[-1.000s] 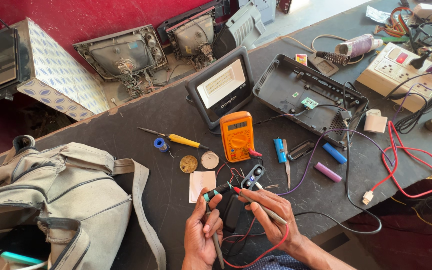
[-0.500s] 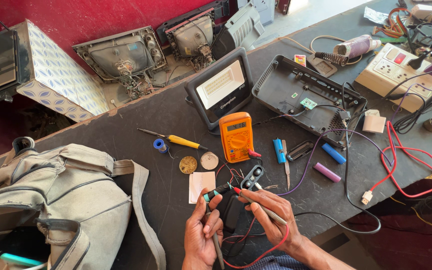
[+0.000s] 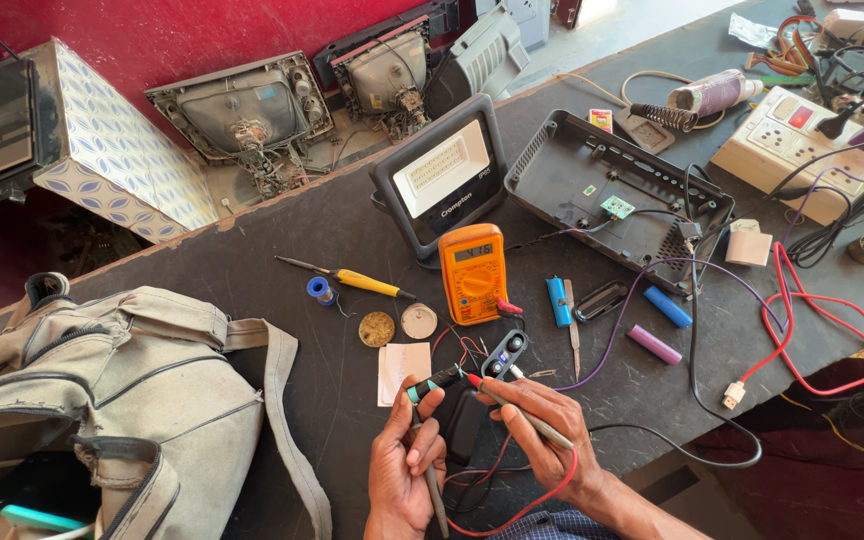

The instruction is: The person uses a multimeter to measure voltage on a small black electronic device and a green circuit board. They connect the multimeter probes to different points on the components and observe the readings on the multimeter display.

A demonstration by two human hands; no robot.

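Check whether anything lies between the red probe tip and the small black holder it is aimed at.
Nothing visible does. The right hand holds the red probe, its tip right beside the small black holder. Thin red wires lie just left of it, not across it. The left hand holds the black probe.

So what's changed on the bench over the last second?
Nothing visibly. The left hand still grips the black probe, the right hand still holds the red probe, tips together near the small black holder. The orange multimeter hasn't moved.
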